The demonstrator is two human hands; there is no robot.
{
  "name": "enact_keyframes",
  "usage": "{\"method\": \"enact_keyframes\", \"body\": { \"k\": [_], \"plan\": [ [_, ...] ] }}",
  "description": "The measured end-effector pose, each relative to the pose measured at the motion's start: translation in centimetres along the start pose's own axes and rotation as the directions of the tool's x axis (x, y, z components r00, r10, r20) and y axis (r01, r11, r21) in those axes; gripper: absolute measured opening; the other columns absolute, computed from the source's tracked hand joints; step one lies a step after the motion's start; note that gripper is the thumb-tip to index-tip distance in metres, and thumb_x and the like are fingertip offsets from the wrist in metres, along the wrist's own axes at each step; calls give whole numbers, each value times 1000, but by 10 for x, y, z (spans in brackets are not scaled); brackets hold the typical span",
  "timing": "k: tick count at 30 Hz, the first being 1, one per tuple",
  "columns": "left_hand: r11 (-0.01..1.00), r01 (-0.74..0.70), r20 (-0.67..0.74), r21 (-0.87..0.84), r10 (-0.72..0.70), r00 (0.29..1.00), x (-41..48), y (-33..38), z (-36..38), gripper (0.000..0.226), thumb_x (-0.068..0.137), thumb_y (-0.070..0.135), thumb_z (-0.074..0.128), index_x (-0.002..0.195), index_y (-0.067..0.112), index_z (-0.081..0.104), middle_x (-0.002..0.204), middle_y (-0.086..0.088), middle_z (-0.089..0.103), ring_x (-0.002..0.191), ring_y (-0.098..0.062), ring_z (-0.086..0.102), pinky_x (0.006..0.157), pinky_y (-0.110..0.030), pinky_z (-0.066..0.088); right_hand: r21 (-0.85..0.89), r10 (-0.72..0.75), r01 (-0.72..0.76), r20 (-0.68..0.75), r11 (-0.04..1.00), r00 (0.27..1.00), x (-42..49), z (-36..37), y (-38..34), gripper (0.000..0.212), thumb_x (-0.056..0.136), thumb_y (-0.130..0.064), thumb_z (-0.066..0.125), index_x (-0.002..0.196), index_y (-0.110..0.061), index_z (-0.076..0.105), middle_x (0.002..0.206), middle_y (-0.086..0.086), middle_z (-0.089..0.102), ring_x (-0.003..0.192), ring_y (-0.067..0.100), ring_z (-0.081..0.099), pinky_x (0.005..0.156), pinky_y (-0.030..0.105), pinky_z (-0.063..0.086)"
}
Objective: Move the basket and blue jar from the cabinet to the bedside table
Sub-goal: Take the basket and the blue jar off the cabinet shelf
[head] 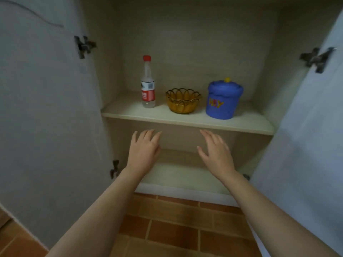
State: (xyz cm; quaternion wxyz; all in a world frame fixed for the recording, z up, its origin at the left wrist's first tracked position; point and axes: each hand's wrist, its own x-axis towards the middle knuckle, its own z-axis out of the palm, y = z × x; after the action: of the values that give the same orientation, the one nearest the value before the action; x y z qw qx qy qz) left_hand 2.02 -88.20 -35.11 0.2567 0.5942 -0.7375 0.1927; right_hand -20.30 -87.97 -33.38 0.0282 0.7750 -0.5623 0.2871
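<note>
Both empty, fingers spread: left hand (143, 148), right hand (216, 154).

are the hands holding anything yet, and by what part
Nothing is held. The left hand and right hand are both open with no grip on anything, below the shelf where the amber basket and blue jar stand untouched.

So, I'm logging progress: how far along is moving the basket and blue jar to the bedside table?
Done: only the cabinet doors stand open. In hand: nothing; the left hand and right hand are open, held out below the shelf. Left: the basket and jar sit on that shelf, right of a bottle, untouched; both need lifting out and carrying to the bedside table, which is out of view.
</note>
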Motion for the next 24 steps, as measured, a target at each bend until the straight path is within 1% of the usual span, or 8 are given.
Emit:
{"method": "enact_keyframes", "body": {
  "k": [4,6,9,12,16,18,21,24],
  "plan": [
    [997,-64,35,-47,66,997,12,29,16,47,75,15,70,121,11,57,118,-16,60,111,-33,54,97,-56,35,-87,67,-69,-28,994,997,-19,-13,35,53,86,-24,58,134,-8,42,134,13,51,125,29,44,103,41,34],
    [995,-69,55,-67,73,996,17,41,21,47,76,16,69,121,11,57,118,-17,60,111,-33,54,97,-56,35,-98,97,-100,-41,990,994,-27,-21,50,54,84,-24,62,132,-7,45,131,14,53,123,31,46,101,42,37],
    [996,-64,79,-69,69,994,25,57,24,46,78,17,68,122,11,56,121,-16,58,114,-33,52,99,-55,33,-95,141,-144,-40,985,989,-30,-37,69,57,83,-27,62,133,-7,43,134,14,51,125,31,43,102,43,36],
    [995,-50,74,-88,57,996,35,71,21,45,76,16,68,120,10,57,119,-18,59,111,-34,53,97,-54,35,-47,186,-187,-33,981,982,-30,-53,82,61,85,-31,61,137,-9,38,139,13,45,127,29,39,104,41,34],
    [996,-16,66,-90,22,998,56,77,18,46,83,20,61,127,13,51,129,-15,52,120,-31,46,101,-49,30,23,229,-228,-29,973,973,-17,-63,90,68,85,-37,60,140,-12,30,142,11,40,130,27,35,106,39,31],
    [996,9,51,-89,-4,999,68,73,23,47,85,21,59,130,14,47,134,-14,49,124,-30,42,103,-49,29,81,260,-256,-37,963,965,-2,-59,93,70,84,-35,62,140,-11,29,141,12,40,130,28,35,106,38,30],
    [996,45,81,-72,-39,996,88,63,39,50,88,25,56,135,17,41,140,-13,42,128,-29,37,107,-49,27,162,316,-305,-44,939,948,24,-45,102,75,80,-30,68,140,-6,28,139,17,40,129,30,36,105,34,29],
    [995,77,76,-62,-73,994,114,51,57,53,89,28,55,137,15,36,144,-18,35,130,-32,34,105,-48,30,235,365,-348,-34,908,930,56,-28,115,85,77,-27,73,141,-2,23,141,20,36,131,31,34,107,33,26]
  ]
}}
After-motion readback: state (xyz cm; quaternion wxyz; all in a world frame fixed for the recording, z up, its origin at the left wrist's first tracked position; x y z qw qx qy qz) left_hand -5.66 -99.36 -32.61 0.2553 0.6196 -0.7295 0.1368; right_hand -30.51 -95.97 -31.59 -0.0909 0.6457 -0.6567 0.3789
